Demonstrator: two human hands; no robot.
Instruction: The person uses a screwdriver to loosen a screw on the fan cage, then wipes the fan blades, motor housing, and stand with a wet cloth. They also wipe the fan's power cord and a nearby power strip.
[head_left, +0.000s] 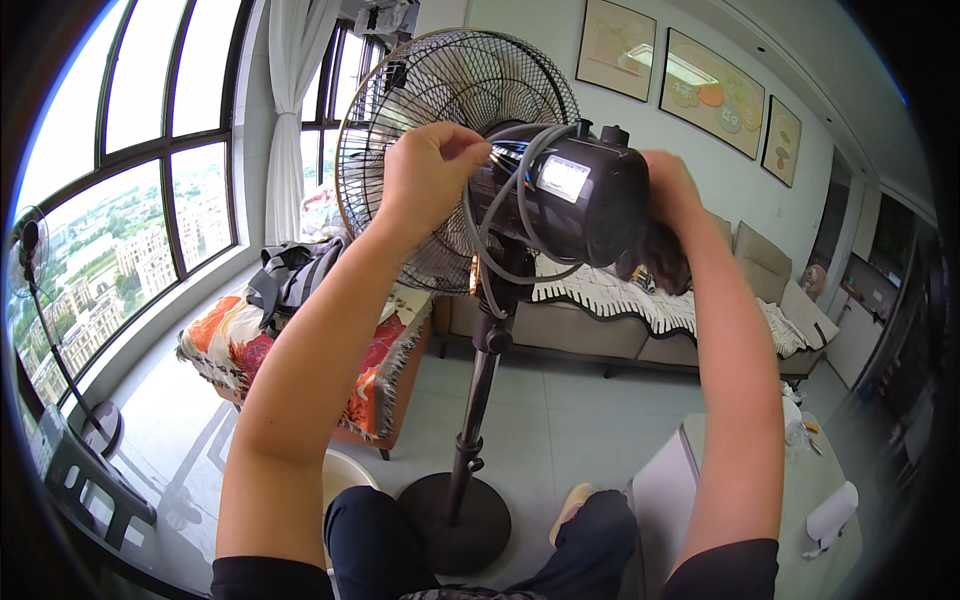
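Note:
A black pedestal fan (484, 375) stands before me, its wire grille (450, 82) facing away and its motor housing (615, 202) towards me. Gray power cord (525, 195) hangs in loops around the housing. My left hand (431, 169) is at the housing's left side, thumb and forefinger pinched together near the cord; whether something thin is between them cannot be told. At the housing's right side is my right hand (671, 184), partly hidden behind it. A dark, blurred cloth (664, 259) hangs beneath that hand and seems held by it.
A bench with a patterned throw (225, 330) and a gray backpack (296, 274) stands at left. Behind the fan is a sofa (585, 330). A table (810, 517) with a paper roll (832, 510) is at right; a plastic stool (82, 480) and another fan (49, 322) are far left.

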